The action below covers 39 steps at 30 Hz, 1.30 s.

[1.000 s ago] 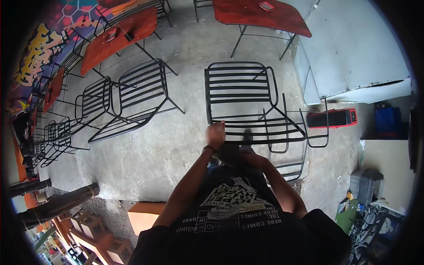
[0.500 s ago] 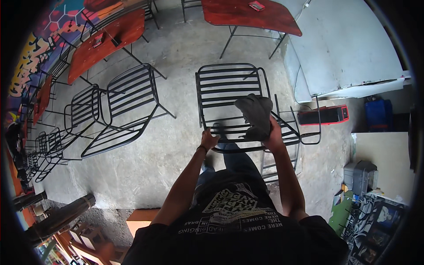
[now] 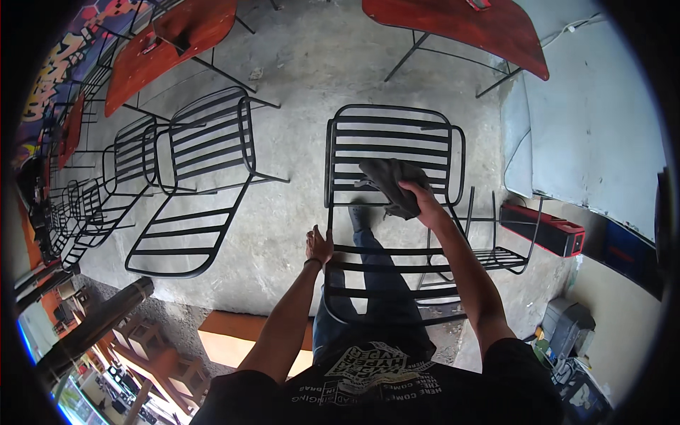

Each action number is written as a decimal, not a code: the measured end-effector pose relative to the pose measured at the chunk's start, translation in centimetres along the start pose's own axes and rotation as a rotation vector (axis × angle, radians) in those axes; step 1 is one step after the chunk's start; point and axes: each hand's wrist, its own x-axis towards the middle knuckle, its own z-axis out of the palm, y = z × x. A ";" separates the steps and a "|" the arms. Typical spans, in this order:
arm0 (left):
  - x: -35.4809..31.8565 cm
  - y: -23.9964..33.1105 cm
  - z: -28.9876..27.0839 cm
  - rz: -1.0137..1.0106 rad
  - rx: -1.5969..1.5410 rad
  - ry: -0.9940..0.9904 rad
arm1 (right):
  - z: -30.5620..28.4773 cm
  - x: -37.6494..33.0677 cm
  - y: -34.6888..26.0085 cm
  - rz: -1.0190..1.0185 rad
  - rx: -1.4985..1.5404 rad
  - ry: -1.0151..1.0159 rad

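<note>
A black metal slatted chair (image 3: 393, 134) is in front of me, its seat slats crossing over my legs. My left hand (image 3: 319, 245) is at the chair's left side rail, fingers bent, and appears to grip it. In my right hand (image 3: 423, 202) is a bunched dark grey cloth (image 3: 391, 185), held against the lower backrest slats. Part of the cloth is hidden by the fingers.
More black slatted chairs (image 3: 212, 142) line the left side. Red-topped tables (image 3: 460, 28) stand at the far side. On the right are another metal chair (image 3: 499, 258), a red and black box (image 3: 542, 228) and a grey case (image 3: 569, 329). A dark post (image 3: 99, 326) lies lower left.
My right hand has moved the cloth from the chair's front part to the backrest. My left hand has shifted from the front corner to the side rail. The chair's seat now lies closer to my body.
</note>
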 end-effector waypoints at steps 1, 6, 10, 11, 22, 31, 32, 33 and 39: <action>1.8 0.3 0.1 -0.039 -0.018 -0.006 | -0.3 2.7 -0.2 -0.046 -0.208 0.043; 10.2 -0.5 1.2 -0.169 -0.181 -0.080 | 1.3 16.0 0.7 -0.478 -0.873 0.097; 16.0 0.3 2.4 -0.370 -0.525 0.106 | 4.6 26.8 1.6 -1.017 -1.087 -0.099; 17.9 -1.7 0.9 -0.384 -0.611 0.219 | 7.5 28.6 1.9 -1.169 -1.111 -0.151; 24.9 5.7 -10.4 -0.106 -0.958 0.335 | 6.0 24.9 14.9 -1.372 -1.881 -0.618; 24.6 13.2 -15.2 0.215 -0.871 0.458 | 4.7 30.3 11.1 -1.407 -1.828 -0.681; 23.1 13.3 -15.9 0.212 -0.927 0.550 | 5.2 32.2 9.3 -1.408 -1.799 -0.594; 21.3 12.9 -15.0 0.198 -0.849 0.575 | 5.1 34.0 7.6 -1.371 -1.783 -0.475; 7.5 -2.1 -2.8 0.041 -0.017 -0.177 | 6.1 35.9 8.5 -1.102 -1.508 -0.353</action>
